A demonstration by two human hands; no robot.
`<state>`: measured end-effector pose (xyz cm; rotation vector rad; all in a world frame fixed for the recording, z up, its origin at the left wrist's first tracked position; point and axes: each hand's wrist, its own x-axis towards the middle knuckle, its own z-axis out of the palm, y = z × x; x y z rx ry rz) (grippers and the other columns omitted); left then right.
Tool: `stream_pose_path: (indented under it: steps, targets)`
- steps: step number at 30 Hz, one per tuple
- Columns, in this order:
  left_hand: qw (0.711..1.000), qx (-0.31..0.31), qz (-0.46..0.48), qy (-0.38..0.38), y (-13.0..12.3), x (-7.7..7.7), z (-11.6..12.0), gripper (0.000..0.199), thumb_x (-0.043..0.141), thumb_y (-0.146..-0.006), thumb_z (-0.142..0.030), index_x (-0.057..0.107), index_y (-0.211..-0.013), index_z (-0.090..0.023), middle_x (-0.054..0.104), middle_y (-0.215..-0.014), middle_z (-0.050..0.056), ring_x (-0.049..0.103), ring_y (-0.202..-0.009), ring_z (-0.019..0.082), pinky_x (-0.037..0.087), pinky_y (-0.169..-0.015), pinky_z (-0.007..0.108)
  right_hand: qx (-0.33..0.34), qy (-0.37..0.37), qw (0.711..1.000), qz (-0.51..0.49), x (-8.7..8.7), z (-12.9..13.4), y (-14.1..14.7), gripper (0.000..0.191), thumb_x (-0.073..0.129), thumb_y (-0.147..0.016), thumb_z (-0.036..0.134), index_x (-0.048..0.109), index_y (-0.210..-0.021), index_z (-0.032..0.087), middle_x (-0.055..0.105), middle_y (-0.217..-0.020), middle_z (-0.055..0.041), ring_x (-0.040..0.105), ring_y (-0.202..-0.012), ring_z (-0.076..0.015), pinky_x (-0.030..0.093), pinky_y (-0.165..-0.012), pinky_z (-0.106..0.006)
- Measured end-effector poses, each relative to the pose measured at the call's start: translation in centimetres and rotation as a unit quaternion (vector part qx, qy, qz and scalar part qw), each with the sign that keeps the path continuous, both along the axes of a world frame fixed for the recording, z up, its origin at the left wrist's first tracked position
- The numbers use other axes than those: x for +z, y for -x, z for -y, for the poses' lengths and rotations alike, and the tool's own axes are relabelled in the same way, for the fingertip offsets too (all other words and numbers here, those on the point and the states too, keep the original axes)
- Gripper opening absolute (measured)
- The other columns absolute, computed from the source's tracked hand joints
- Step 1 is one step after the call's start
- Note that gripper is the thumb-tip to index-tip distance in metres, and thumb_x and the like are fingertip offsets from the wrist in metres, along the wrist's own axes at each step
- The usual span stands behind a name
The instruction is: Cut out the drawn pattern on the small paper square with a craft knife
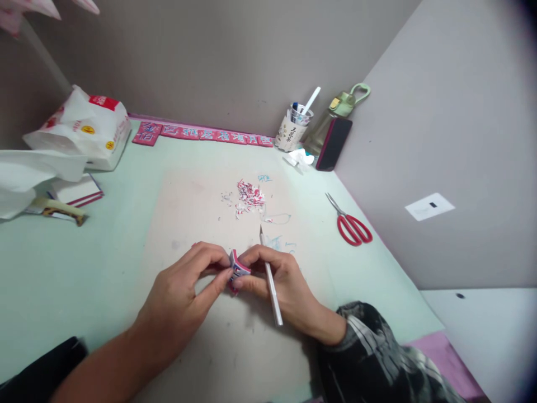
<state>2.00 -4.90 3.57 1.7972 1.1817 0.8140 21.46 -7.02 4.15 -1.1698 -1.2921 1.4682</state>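
My left hand [180, 291] pinches the left side of a small red-and-white layered piece [239, 267] with dark blue marks on its face. Thumb and forefinger of my right hand [281, 274] grip the same piece from the other side, and it looks bent between them. A slim silver craft knife [271, 285] rests across the fingers of my right hand, its blade pointing away from me. Beyond both hands lies a heap of red and white shavings [250, 197] on the pale board [188, 190]. Fingers cover part of the piece.
Red-handled scissors [353, 226] lie at the right. Along the back edge stand red character tiles [222, 136], a pen cup [289, 131], a green bottle [321, 129] and a phone [334, 144]. At the left are a white bag [84, 131] and a yellowish-handled tool [61, 209].
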Motion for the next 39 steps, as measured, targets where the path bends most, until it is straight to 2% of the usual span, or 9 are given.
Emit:
stream_pose_path:
  steps: [3,7,16,19,23,27,31,34,39]
  targets:
    - [0.995,0.003,0.058,0.084,0.0,0.2,-0.2,0.016,0.066,-0.089,-0.042,0.064,-0.089,-0.026,0.07,-0.095,0.001,0.073,-0.09,0.02,0.059,-0.082,0.029,0.009,-0.001,1.0,-0.011,0.0,0.1,-0.1,0.03,0.087,-0.08,0.043,0.069,-0.087,0.019,0.073,-0.08,-0.0028,0.07,-0.075,-0.0184,0.055,-0.07,-0.032]
    - [0.979,-0.012,0.105,0.172,0.1,0.6,-0.3,0.021,0.07,-0.087,-0.043,0.06,-0.083,-0.025,0.068,-0.077,-0.004,0.072,-0.072,0.016,0.058,-0.07,0.026,0.045,0.008,0.998,-0.043,0.2,0.1,-0.1,0.029,0.086,-0.081,0.04,0.068,-0.089,0.019,0.071,-0.08,-0.0023,0.07,-0.074,-0.0183,0.057,-0.07,-0.032]
    - [0.975,-0.013,0.125,0.183,0.5,0.7,-0.5,0.017,0.072,-0.087,-0.038,0.064,-0.08,-0.025,0.066,-0.075,-0.005,0.07,-0.071,0.013,0.054,-0.067,0.02,0.046,0.009,0.996,-0.076,0.6,0.0,-0.1,0.027,0.087,-0.08,0.038,0.069,-0.087,0.019,0.072,-0.078,-0.0016,0.071,-0.073,-0.017,0.059,-0.069,-0.03]
    - [0.98,-0.02,0.125,0.156,0.6,0.6,-0.6,0.014,0.07,-0.088,-0.035,0.066,-0.08,-0.025,0.066,-0.078,-0.005,0.07,-0.072,0.011,0.055,-0.068,0.019,0.04,-0.002,0.996,-0.076,0.5,-0.1,-0.1,0.025,0.088,-0.08,0.034,0.07,-0.087,0.018,0.073,-0.078,-0.0015,0.07,-0.073,-0.0158,0.058,-0.068,-0.028]
    - [0.99,-0.019,0.11,0.081,0.5,0.2,-0.6,0.008,0.066,-0.089,-0.031,0.068,-0.083,-0.026,0.068,-0.087,-0.004,0.072,-0.079,0.012,0.057,-0.073,0.019,0.023,-0.03,0.999,-0.035,0.4,-0.2,-0.1,0.022,0.085,-0.083,0.033,0.07,-0.086,0.018,0.072,-0.079,-0.0015,0.069,-0.073,-0.0155,0.056,-0.068,-0.028]
    - [0.998,-0.012,0.035,-0.044,0.2,-0.4,-0.1,0.01,0.059,-0.092,-0.021,0.066,-0.087,-0.025,0.07,-0.091,-0.002,0.071,-0.085,0.013,0.056,-0.078,0.024,-0.006,-0.087,0.994,0.071,-0.4,0.2,0.1,0.022,0.083,-0.085,0.036,0.07,-0.086,0.019,0.071,-0.08,-0.002,0.065,-0.071,-0.0157,0.051,-0.065,-0.029]
    - [0.982,-0.018,-0.046,-0.18,-0.1,-0.6,0.5,0.014,0.05,-0.097,-0.015,0.061,-0.093,-0.022,0.068,-0.092,0.0,0.069,-0.084,0.015,0.053,-0.074,0.029,-0.03,-0.192,0.965,0.174,-1.2,0.7,0.4,0.015,0.08,-0.089,0.029,0.069,-0.091,0.019,0.068,-0.083,-0.0014,0.059,-0.07,-0.0143,0.047,-0.066,-0.028]
    - [0.974,-0.024,-0.078,-0.211,-0.2,-0.5,0.5,0.017,0.047,-0.098,-0.012,0.06,-0.092,-0.02,0.065,-0.088,0.001,0.067,-0.08,0.016,0.052,-0.069,0.03,-0.028,-0.232,0.953,0.19,-1.3,0.8,0.6,0.01,0.077,-0.091,0.023,0.069,-0.095,0.019,0.069,-0.086,-0.0018,0.061,-0.074,-0.0143,0.047,-0.069,-0.028]
    - [0.97,-0.008,-0.086,-0.225,-0.3,-0.5,0.5,0.018,0.046,-0.097,-0.01,0.057,-0.089,-0.02,0.062,-0.087,0.001,0.065,-0.077,0.015,0.05,-0.065,0.028,-0.028,-0.221,0.96,0.168,-1.2,0.6,0.7,0.011,0.078,-0.089,0.022,0.069,-0.095,0.02,0.067,-0.084,-0.0005,0.061,-0.071,-0.0135,0.048,-0.066,-0.026]
